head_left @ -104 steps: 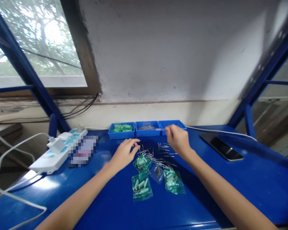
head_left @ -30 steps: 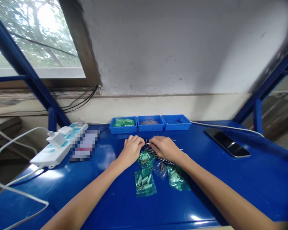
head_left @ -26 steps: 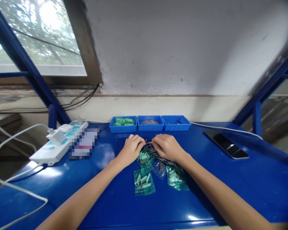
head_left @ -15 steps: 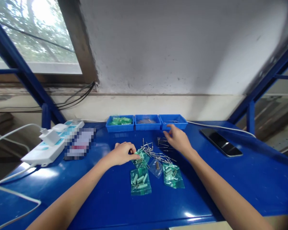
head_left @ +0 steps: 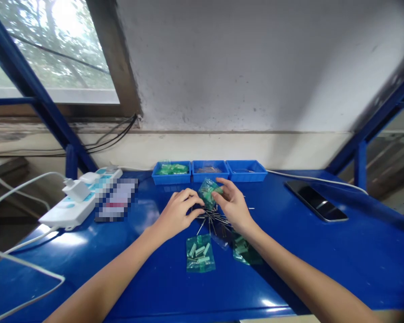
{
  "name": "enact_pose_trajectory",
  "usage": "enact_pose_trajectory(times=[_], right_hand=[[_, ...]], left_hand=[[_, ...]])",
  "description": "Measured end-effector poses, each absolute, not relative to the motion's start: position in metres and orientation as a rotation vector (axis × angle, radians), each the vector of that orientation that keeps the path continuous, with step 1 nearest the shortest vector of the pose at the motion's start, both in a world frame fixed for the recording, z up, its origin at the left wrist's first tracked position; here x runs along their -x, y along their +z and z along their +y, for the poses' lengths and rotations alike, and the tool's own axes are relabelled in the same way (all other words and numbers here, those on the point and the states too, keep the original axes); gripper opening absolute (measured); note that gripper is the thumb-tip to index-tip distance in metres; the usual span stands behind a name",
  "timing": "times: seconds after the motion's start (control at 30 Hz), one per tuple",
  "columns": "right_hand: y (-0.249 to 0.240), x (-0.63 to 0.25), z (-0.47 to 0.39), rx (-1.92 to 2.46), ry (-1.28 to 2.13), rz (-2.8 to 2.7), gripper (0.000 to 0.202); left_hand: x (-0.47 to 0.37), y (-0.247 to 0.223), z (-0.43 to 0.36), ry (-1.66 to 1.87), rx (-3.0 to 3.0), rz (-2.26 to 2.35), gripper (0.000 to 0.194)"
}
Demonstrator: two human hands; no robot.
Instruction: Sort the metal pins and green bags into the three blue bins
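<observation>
My right hand (head_left: 234,205) holds a small green bag (head_left: 207,189) between thumb and fingers, raised above a pile of thin metal pins (head_left: 212,217). My left hand (head_left: 179,211) is at the left edge of the pile, its thumb and index finger curved and apart, nothing visible between them. Nearer me lies a flat green bag with pale cylinders (head_left: 200,253). Another green bag (head_left: 244,251) sits in shadow below my right wrist, next to a clear bag (head_left: 222,237) partly under the pins.
Three blue trays stand along the back: the left tray (head_left: 171,179) with green bags, the middle tray (head_left: 210,176) with clear bags, the right tray (head_left: 246,176) with a few pins. A power strip (head_left: 67,211) and blurred phone-like object (head_left: 117,199) are left, a black phone (head_left: 316,201) right.
My right hand has come left and nearer me from the right tray and now holds the green bag, which has risen away from my left hand. My left hand has moved slightly right.
</observation>
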State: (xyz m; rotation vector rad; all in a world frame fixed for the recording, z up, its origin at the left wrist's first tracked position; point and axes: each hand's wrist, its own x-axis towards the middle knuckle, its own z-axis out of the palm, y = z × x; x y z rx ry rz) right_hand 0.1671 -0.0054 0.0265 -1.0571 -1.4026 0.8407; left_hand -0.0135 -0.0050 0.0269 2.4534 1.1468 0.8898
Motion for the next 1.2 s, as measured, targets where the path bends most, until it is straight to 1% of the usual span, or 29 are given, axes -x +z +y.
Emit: enact_pose_trajectory(times=[0.1, 0.13, 0.17, 0.2, 0.3, 0.37, 0.43, 0.5, 0.57, 0.63, 0.67, 0.7, 0.73, 0.77, 0.83, 0.87, 0.93, 0.97, 1.03, 1.1, 1.2], right_hand=[[0.028, -0.168, -0.011, 1.018, 0.483, -1.642, 0.014], [0.028, -0.168, -0.014, 0.963, 0.363, -1.743, 0.012], [0.028, -0.167, -0.015, 0.898, 0.248, -1.836, 0.014], [0.027, -0.166, -0.016, 0.832, 0.146, -1.911, 0.018], [0.025, -0.165, -0.016, 0.726, -0.084, -2.033, 0.026], [0.025, -0.166, -0.015, 0.687, -0.196, -2.071, 0.028], [0.027, -0.167, -0.015, 0.657, -0.285, -2.114, 0.028], [0.030, -0.168, -0.017, 0.670, -0.333, -2.148, 0.029], [0.032, -0.170, -0.017, 0.742, -0.329, -2.145, 0.027], [0.033, -0.173, -0.015, 0.832, -0.301, -2.103, 0.024], [0.034, -0.176, -0.014, 0.872, -0.288, -2.076, 0.022], [0.034, -0.179, -0.011, 0.907, -0.277, -2.050, 0.020], [0.033, -0.183, -0.008, 0.939, -0.266, -2.026, 0.019], [0.032, -0.186, -0.005, 0.971, -0.253, -2.003, 0.018], [0.030, -0.193, 0.002, 1.027, -0.214, -1.977, 0.016], [0.029, -0.197, 0.004, 1.050, -0.191, -1.975, 0.015], [0.026, -0.201, 0.009, 1.087, -0.151, -1.974, 0.017], [0.025, -0.203, 0.010, 1.106, -0.139, -1.963, 0.020], [0.022, -0.203, 0.011, 1.153, -0.122, -1.915, 0.030], [0.021, -0.202, 0.010, 1.200, -0.099, -1.863, 0.037], [0.020, -0.198, 0.008, 1.230, -0.103, -1.852, 0.044]], left_hand=[[0.010, 0.023, 0.000, 0.948, -2.016, 1.121, 0.032], [0.009, 0.024, 0.001, 0.968, -1.849, 1.101, 0.040], [0.010, 0.026, 0.002, 0.984, -1.699, 1.076, 0.044], [0.010, 0.028, 0.003, 1.002, -1.575, 1.049, 0.043], [0.014, 0.040, 0.003, 1.055, -1.363, 0.998, 0.026], [0.015, 0.048, 0.001, 1.044, -1.309, 1.004, 0.024], [0.015, 0.055, 0.000, 1.015, -1.334, 1.044, 0.025], [0.015, 0.065, 0.006, 1.081, -1.472, 1.113, 0.023], [0.020, 0.078, 0.019, 1.328, -1.693, 1.241, 0.021], [0.030, 0.092, 0.040, 1.662, -1.924, 1.425, 0.021], [0.036, 0.098, 0.051, 1.775, -2.042, 1.532, 0.022], [0.043, 0.101, 0.061, 1.808, -2.160, 1.620, 0.022], [0.048, 0.102, 0.068, 1.712, -2.309, 1.687, 0.021], [0.051, 0.100, 0.073, 1.529, -2.453, 1.737, 0.019], [0.054, 0.086, 0.071, 1.040, -2.667, 1.715, 0.017], [0.053, 0.076, 0.065, 0.814, -2.725, 1.632, 0.017], [0.051, 0.054, 0.049, 0.457, -2.787, 1.325, 0.021], [0.050, 0.044, 0.040, 0.355, -2.787, 1.215, 0.022], [0.051, 0.028, 0.028, 0.270, -2.776, 1.127, 0.023], [0.054, 0.020, 0.023, 0.263, -2.747, 1.176, 0.020], [0.058, 0.017, 0.025, 0.277, -2.677, 1.301, 0.013]])
